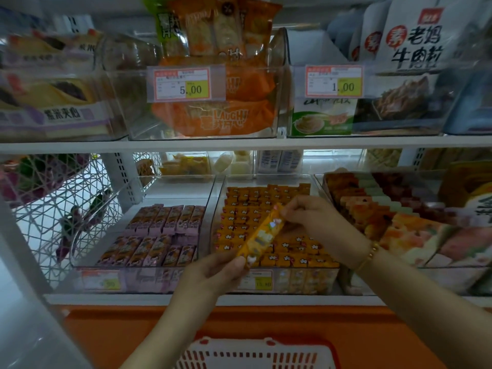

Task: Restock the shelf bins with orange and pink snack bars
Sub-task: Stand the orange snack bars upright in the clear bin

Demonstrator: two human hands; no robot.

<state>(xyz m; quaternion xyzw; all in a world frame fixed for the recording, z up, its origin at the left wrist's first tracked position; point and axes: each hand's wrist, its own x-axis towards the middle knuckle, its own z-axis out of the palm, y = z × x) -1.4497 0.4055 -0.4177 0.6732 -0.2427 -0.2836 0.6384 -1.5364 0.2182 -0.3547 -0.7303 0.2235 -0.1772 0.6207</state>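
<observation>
Fingertips of the right hand (pixel 306 217) pinch the far end of one orange snack bar (pixel 262 235), and the left hand (pixel 213 272) grips its near end with fingers curled round the wrapper. The bar hangs tilted just above the orange bin (pixel 218 209), over its packed rows. Those bars seem to stand on end, so I would turn this one to match, find a loose spot, and steady it with one hand while the other lets go. Left of the orange bin sits the pink bin (pixel 170 186); below its front, a basket (pixel 253 354).
</observation>
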